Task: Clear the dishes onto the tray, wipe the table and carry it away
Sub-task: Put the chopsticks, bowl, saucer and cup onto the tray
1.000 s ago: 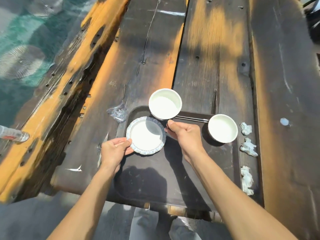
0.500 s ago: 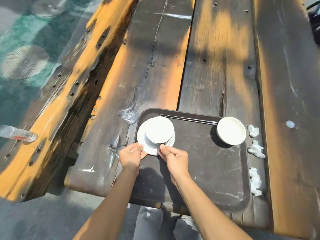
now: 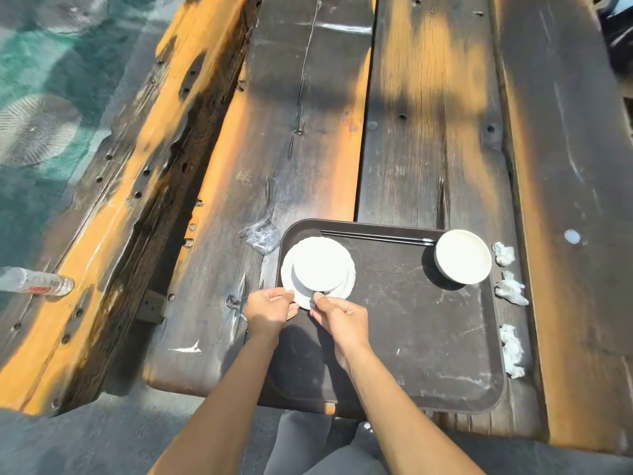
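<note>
A: Entry, nearest first. Both hands were over the near-left part of the tray. The left hand had its fingers curled together on the near edge of the scalloped plate. The right hand pinched the same edge just beside it, thumb on top.

B: And the bowl?

A: One white bowl sat on the plate, roughly centred. My reading: both hands gripped the rim so the stack could be nudged or steadied without tipping the bowl.

B: Was the stack resting or lifted?

A: Could not tell for certain; it looked to be resting on the tray in the far-left corner.

B: Further out?

A: A second bowl stood at the tray's far-right corner, well apart from the stack. Black chopsticks lay along the far edge between them, tips near that bowl. Placing them along the rim probably kept them from rolling.

B: Off the tray?

A: Three crumpled tissues lay on the table just beside the tray's right edge. A clear plastic wrapper lay at the far-left corner, touching or nearly so. A bottle lay on the bench to the left.

B: Status?

A: Dishes appeared loaded. Litter was not yet collected, and wiping was not yet done.
</note>
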